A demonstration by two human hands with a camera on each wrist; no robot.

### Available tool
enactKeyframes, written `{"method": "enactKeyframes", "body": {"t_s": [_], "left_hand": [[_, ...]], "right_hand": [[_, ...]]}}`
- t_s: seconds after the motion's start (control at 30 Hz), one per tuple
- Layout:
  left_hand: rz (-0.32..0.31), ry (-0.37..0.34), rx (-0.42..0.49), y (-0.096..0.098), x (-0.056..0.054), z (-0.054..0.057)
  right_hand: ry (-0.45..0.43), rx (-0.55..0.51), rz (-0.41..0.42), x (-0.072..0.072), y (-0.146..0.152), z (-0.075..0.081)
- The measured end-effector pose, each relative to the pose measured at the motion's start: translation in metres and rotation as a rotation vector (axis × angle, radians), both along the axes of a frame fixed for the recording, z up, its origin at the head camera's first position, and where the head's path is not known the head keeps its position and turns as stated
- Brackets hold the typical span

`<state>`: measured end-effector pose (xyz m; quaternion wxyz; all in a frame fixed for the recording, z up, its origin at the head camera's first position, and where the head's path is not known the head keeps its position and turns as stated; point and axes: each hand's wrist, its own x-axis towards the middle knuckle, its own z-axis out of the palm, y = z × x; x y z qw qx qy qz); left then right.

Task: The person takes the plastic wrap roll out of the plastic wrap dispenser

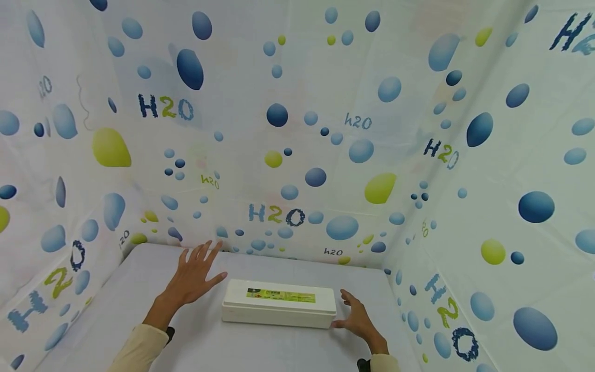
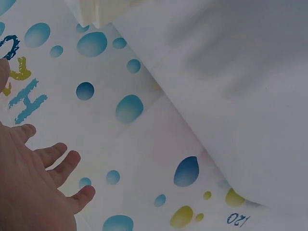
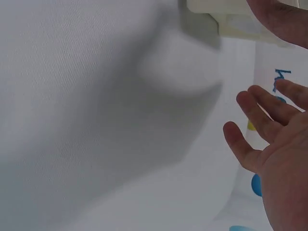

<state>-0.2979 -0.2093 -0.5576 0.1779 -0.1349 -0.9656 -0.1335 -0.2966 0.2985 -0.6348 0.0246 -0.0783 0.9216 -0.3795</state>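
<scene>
A long white lidded box (image 1: 279, 315) with a yellow-green label (image 1: 281, 295) on its lid lies on the white table. To its left, my left hand (image 1: 192, 279) is raised with fingers spread, holding nothing. My right hand (image 1: 355, 318) is at the box's right end, thumb near the lower corner, fingers apart and loosely bent. In the right wrist view, a corner of the box (image 3: 231, 21) shows at the top, by the thumb of the right hand (image 3: 284, 139). Only the left hand (image 2: 38, 173) shows at the edge of the left wrist view, with a pale piece of the box at the top.
The white tabletop (image 1: 200, 346) ends at a back edge against a white curtain (image 1: 297, 134) printed with blue and green drops and H2O lettering. The curtain also stands along the left and right sides. A dark band sits on each wrist.
</scene>
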Motion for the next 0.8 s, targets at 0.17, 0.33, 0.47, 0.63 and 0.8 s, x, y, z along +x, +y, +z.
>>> {"method": "enactKeyframes", "body": {"t_s": [0.17,0.33,0.47,0.63,0.8], "left_hand": [[-0.010,-0.021,0.013,0.004,0.000,-0.008],[-0.036,-0.036,0.050,0.010,0.001,-0.018],[-0.070,-0.078,0.081,0.014,0.002,-0.025],[-0.105,-0.127,0.107,0.018,0.003,-0.032],[-0.125,-0.166,0.138,0.019,0.004,-0.035]], "right_hand": [[-0.004,-0.013,-0.028,0.000,-0.004,-0.002],[0.008,-0.048,-0.032,0.001,-0.008,-0.004],[0.010,-0.056,-0.024,0.003,-0.010,-0.007],[0.003,-0.048,-0.029,0.003,-0.011,-0.009],[-0.002,-0.051,-0.033,0.002,-0.012,-0.011]]}}
